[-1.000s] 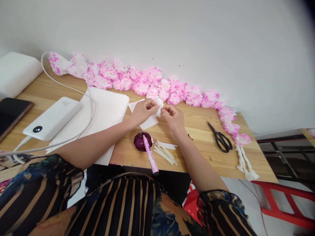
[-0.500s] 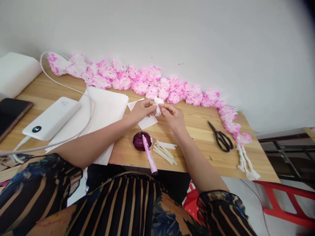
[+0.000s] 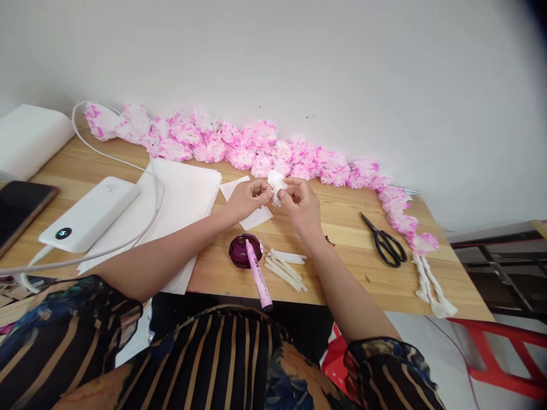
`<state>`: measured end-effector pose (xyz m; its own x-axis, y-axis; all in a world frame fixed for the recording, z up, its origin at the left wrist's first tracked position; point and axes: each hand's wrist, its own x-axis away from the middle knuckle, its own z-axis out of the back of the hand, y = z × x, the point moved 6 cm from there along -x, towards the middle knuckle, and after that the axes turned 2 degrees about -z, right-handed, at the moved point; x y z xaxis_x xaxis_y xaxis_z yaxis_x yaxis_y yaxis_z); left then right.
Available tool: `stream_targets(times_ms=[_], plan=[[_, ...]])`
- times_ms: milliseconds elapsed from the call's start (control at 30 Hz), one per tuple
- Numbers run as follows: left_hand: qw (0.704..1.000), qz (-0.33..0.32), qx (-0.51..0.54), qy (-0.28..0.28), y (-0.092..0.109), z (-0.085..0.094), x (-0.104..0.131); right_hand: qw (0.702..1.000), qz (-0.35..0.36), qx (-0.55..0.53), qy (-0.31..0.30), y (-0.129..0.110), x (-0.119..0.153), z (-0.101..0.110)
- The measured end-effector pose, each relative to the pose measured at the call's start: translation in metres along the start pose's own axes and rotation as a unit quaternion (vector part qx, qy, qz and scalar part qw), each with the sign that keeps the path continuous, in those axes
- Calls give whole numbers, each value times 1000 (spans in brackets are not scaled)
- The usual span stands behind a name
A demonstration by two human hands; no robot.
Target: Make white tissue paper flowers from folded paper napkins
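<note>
Both hands pinch a small crumpled white paper flower (image 3: 277,180) above the middle of the table. My left hand (image 3: 250,196) grips its lower left side between thumb and fingertips. On the right side, my right hand (image 3: 302,206) has its thumb and index finger closed on the paper. Beneath them lie small white paper squares (image 3: 256,218). Nearer to me, a pink marker (image 3: 257,273) leans across a dark purple dish (image 3: 239,251), beside several off-white sticks (image 3: 285,269).
A row of pink-and-white paper flowers (image 3: 241,149) runs along the wall. Black scissors (image 3: 384,242) lie at right. Leftward are a stack of white sheets (image 3: 183,188), a white power bank (image 3: 92,213) with a cable, a phone (image 3: 23,208) and a white paper pack (image 3: 32,139).
The white paper between my fingers looks more spread at its top, and my right fingers have shifted on it. The whole view has tipped slightly, so the table sits a little lower.
</note>
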<state>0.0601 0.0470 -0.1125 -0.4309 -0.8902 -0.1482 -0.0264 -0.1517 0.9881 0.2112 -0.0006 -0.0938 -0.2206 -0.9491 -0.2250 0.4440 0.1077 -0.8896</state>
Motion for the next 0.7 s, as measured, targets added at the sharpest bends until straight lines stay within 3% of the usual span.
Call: stream_targets(times_ms=[167,300,433,700], plan=[[999,-23,-26,-6,3,-1,1,1000,19,4,-23,-5,2,-3],[1000,-12,-1,-3,8,-1,3,1000,27,13,-3,-8,3,0],[1000,-13,10,23,9,4,3,999,34,24,8,-9,3,1],[997,2,9,74,5,14,-3,992,80,96,-30,-6,5,-6]])
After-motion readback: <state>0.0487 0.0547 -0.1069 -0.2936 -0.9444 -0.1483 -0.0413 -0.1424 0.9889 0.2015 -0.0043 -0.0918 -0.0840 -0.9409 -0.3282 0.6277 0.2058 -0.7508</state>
